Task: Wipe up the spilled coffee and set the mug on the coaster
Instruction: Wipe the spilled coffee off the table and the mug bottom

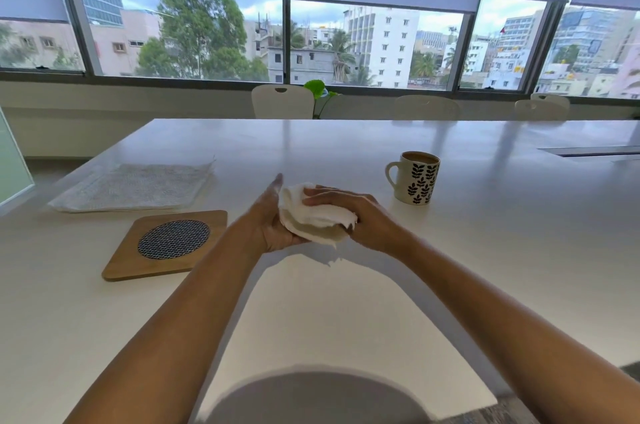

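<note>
A crumpled white paper towel (313, 215) is held between both hands above the middle of the white table (485, 250). My left hand (272, 219) cups it from below and the left, thumb pointing up. My right hand (353, 212) lies over its top with fingers curled onto it. A cream mug (417, 177) with black leaf prints stands upright to the right, holding coffee, handle to the left. A square wooden coaster (168, 243) with a round patterned insert lies to the left. No spill shows on the table.
A stack of white paper towels (138, 186) lies behind the coaster at the left. Several white chairs (282, 101) and a green plant (317, 91) stand beyond the far edge. A slot (588, 150) is cut into the table at the right.
</note>
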